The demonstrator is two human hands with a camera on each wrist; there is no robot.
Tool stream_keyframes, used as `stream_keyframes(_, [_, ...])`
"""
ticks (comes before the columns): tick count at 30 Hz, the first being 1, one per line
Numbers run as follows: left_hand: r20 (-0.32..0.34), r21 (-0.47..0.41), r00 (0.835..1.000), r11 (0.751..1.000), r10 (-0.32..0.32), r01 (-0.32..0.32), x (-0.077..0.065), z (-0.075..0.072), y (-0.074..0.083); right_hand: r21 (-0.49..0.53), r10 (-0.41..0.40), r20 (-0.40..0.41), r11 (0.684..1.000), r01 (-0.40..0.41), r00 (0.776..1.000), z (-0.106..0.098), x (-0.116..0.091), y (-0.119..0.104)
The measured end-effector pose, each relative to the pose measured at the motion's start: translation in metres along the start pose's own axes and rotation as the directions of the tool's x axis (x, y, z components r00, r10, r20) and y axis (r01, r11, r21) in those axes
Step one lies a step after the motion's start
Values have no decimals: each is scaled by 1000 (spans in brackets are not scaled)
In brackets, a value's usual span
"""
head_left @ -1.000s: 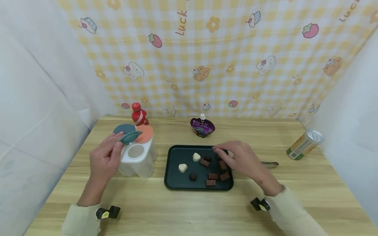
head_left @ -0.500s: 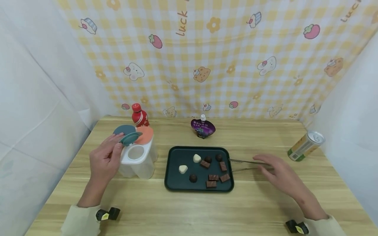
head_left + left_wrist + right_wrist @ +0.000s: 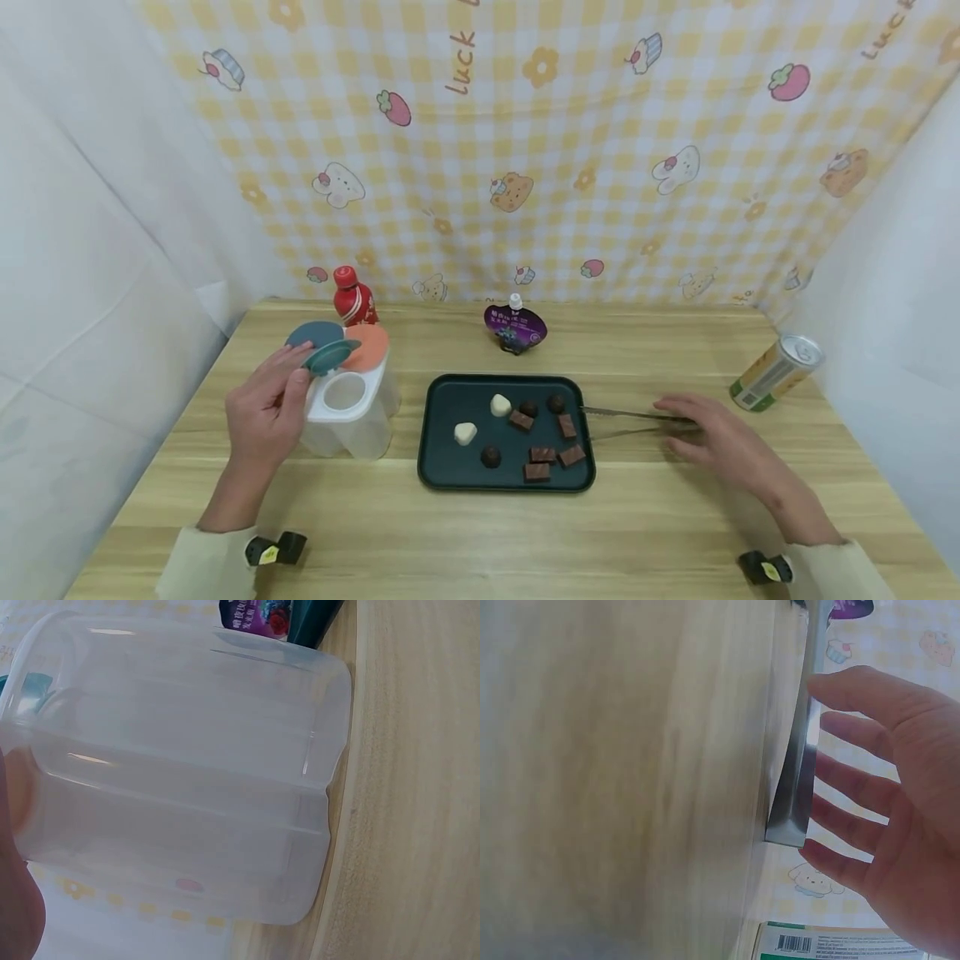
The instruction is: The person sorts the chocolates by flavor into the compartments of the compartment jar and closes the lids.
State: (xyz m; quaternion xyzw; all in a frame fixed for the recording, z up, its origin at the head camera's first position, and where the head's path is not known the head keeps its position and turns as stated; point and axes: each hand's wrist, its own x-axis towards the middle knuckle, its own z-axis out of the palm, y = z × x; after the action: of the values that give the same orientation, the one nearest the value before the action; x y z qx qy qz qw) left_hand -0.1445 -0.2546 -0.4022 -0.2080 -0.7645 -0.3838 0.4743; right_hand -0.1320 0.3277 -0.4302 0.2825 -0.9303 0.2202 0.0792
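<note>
My left hand (image 3: 264,410) holds the raised green lid (image 3: 330,358) of a clear multi-compartment container (image 3: 348,429). One round opening shows below that lid; the blue-grey lid (image 3: 315,333) and orange lid (image 3: 367,346) lie flat. The container's wall (image 3: 187,742) fills much of the left wrist view. My right hand (image 3: 716,437) is over the handle end of metal tongs (image 3: 622,412), thumb and fingers on either side. In the right wrist view its fingers are spread beside the tongs (image 3: 795,780). The tongs' spread tips reach the dark tray (image 3: 450,475).
On the tray lie brown chocolate bars (image 3: 536,472), round dark chocolates (image 3: 491,456) and white pieces (image 3: 465,433). A purple pouch (image 3: 515,327) stands behind it. A red bottle (image 3: 354,298) is behind the container, and a can (image 3: 776,373) stands at the right.
My right hand has moved right, from above the tray's right side to the tongs' handle end. My left hand and the green lid have stayed in place.
</note>
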Motion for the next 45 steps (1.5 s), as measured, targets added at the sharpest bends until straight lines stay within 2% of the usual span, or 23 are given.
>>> stream_keyframes(9, [0,9,1000,1000,-2,2,-2,1,-1,23,19,37,1000,-20,999,-2,3,8])
stream_keyframes(13, [10,10,1000,1000,-12,12,-2,1,-2,31,11,36,999,-13,999,-1,3,8])
stream_keyframes(19, [-9,17,1000,1000,-16,16,0,-1,-3,24,1,37,1000,-2,999,2,6,10])
stream_keyframes(26, [-12,10,1000,1000,-3,3,1,0,-4,35,1,41,999,-2,999,3,9,12])
stream_keyframes(34, [-3,-4,1000,1000,-8,8,0,2,-3,193,79,73,977,-91,994,1,4,11])
stream_keyframes(38, [-1,-11,1000,1000,-5,5,0,2,-2,251,51,42,966,-60,998,1,3,8])
stream_keyframes(45, [0,12,1000,1000,-6,6,0,0,0,225,3,-24,974,3,1000,-1,15,-9])
